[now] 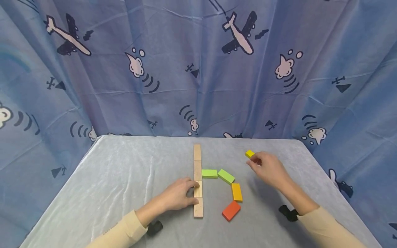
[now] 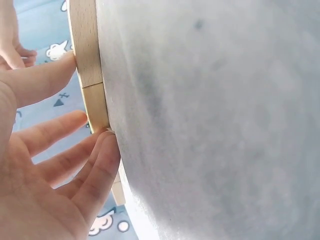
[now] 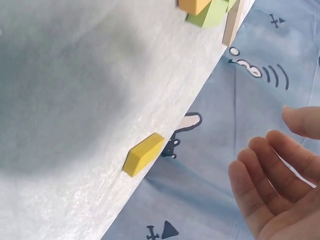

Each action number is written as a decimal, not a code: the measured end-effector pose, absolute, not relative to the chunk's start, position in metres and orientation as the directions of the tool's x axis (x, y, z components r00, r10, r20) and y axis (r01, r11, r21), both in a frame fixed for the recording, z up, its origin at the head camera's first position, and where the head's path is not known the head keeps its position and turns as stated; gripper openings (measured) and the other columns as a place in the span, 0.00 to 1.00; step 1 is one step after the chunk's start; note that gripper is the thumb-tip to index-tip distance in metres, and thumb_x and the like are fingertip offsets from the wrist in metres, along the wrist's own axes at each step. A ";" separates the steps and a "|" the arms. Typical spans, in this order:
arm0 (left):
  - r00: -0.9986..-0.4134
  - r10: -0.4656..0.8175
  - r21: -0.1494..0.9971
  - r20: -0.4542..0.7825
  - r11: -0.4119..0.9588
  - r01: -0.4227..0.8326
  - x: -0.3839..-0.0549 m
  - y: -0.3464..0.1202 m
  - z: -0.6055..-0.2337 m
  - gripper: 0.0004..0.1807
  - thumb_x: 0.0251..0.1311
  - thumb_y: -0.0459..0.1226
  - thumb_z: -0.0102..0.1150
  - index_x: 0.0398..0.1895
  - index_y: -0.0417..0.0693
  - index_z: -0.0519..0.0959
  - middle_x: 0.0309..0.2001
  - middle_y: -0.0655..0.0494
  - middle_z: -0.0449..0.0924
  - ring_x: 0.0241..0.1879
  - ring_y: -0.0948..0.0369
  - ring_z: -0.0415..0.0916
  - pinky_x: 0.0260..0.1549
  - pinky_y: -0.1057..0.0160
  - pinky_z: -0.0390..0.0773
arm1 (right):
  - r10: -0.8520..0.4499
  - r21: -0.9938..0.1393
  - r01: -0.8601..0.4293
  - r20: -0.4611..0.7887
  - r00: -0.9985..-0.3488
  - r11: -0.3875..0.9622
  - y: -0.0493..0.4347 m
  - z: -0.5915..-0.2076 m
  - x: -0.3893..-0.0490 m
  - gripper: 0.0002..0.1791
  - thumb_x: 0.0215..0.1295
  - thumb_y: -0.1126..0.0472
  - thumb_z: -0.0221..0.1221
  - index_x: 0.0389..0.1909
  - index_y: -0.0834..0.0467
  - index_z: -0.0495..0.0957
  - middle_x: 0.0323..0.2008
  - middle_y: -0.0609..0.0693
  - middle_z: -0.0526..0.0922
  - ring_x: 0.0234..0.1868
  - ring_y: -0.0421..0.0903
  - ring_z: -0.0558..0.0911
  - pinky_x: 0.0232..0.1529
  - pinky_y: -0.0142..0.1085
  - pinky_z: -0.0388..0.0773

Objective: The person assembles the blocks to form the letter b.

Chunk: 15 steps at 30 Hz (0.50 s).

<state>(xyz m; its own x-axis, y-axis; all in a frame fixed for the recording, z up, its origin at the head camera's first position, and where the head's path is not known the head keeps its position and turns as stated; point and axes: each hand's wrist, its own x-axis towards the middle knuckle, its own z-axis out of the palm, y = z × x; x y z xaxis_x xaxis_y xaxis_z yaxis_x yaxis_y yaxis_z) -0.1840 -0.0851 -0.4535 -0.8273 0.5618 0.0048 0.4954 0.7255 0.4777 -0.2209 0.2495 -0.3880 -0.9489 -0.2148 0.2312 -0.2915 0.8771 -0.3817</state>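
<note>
Several plain wooden blocks (image 1: 197, 170) lie end to end in a straight row pointing away from me. My left hand (image 1: 178, 193) rests against the near part of this row, its thumb and fingertips touching the wood (image 2: 95, 102). To the right, two green blocks (image 1: 209, 174), an orange block (image 1: 237, 192) and a red block (image 1: 231, 210) form a curve off the row. Farther back lies a yellow block (image 3: 143, 154). My right hand (image 1: 269, 169) is beside it with relaxed fingers, apart from the block in the right wrist view and holding nothing.
A pale grey cloth covers the table (image 1: 124, 165). Behind it and at both sides hangs a blue curtain (image 1: 173, 86) printed with planes and clouds. Dark bands (image 1: 288, 213) show at both wrists.
</note>
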 end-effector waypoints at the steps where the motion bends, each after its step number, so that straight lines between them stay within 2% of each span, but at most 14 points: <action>1: -0.827 0.563 0.476 0.005 0.725 0.497 -0.184 -0.085 -0.454 0.27 0.59 0.47 0.72 0.59 0.46 0.80 0.49 0.55 0.79 0.50 0.57 0.76 0.50 0.55 0.77 | -0.212 -0.380 -0.290 0.234 -0.949 0.878 0.250 -0.388 -0.223 0.11 0.68 0.59 0.65 0.40 0.64 0.85 0.36 0.54 0.84 0.37 0.52 0.79 0.39 0.50 0.79; 6: -0.825 0.565 0.476 0.009 0.723 0.501 -0.184 -0.085 -0.453 0.27 0.59 0.47 0.73 0.59 0.46 0.80 0.49 0.55 0.79 0.49 0.57 0.76 0.49 0.55 0.77 | -0.193 -0.374 -0.275 0.242 -0.951 0.886 0.256 -0.392 -0.234 0.13 0.67 0.59 0.65 0.42 0.66 0.85 0.37 0.57 0.83 0.38 0.54 0.80 0.38 0.51 0.78; 15: -0.824 0.567 0.483 0.014 0.717 0.502 -0.183 -0.085 -0.453 0.27 0.58 0.46 0.74 0.58 0.45 0.80 0.48 0.54 0.80 0.50 0.56 0.77 0.50 0.54 0.77 | -0.132 -0.402 -0.197 0.184 -0.974 0.894 0.273 -0.408 -0.259 0.18 0.69 0.57 0.63 0.49 0.69 0.82 0.46 0.64 0.82 0.47 0.61 0.79 0.45 0.55 0.78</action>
